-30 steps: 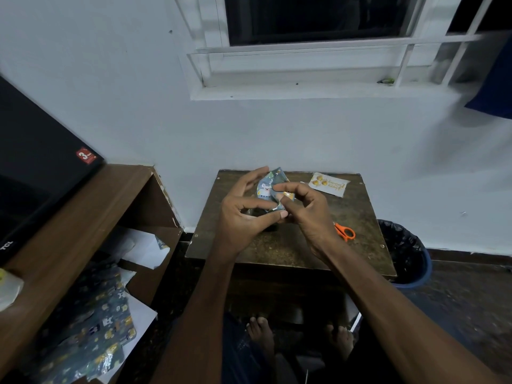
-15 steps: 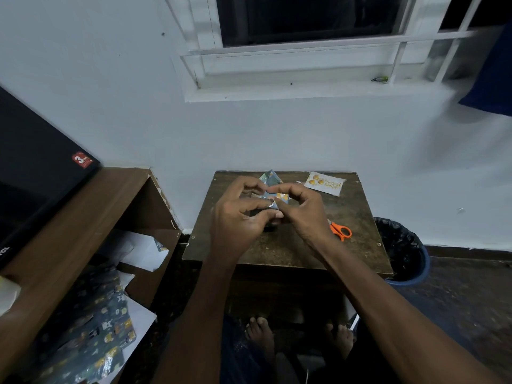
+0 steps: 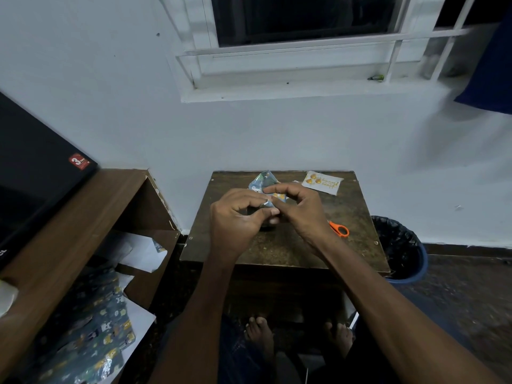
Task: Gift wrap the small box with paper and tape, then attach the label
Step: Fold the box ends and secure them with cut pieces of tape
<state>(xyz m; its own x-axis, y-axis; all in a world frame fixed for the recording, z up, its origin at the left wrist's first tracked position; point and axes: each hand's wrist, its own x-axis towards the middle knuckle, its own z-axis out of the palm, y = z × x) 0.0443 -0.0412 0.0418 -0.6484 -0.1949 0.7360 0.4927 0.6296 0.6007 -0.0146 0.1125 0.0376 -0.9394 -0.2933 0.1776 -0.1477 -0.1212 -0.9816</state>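
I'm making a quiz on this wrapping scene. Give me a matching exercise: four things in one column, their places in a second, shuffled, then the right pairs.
Things:
1. label
2. scissors
3. bin
4. wrapped box

Places:
A. on the floor, right of the table
B. held between both hands
C. far right corner of the table
D. on the table, partly hidden by the right wrist

Pairs: 1-C, 2-D, 3-A, 4-B

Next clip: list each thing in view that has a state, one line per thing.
small box: partly wrapped in patterned paper, an end flap sticking up, held over the table
left hand: grips the box
right hand: pinches the paper
label: lying loose on the table, not attached
scissors: on the table, blades hidden
bin: lined, uncovered
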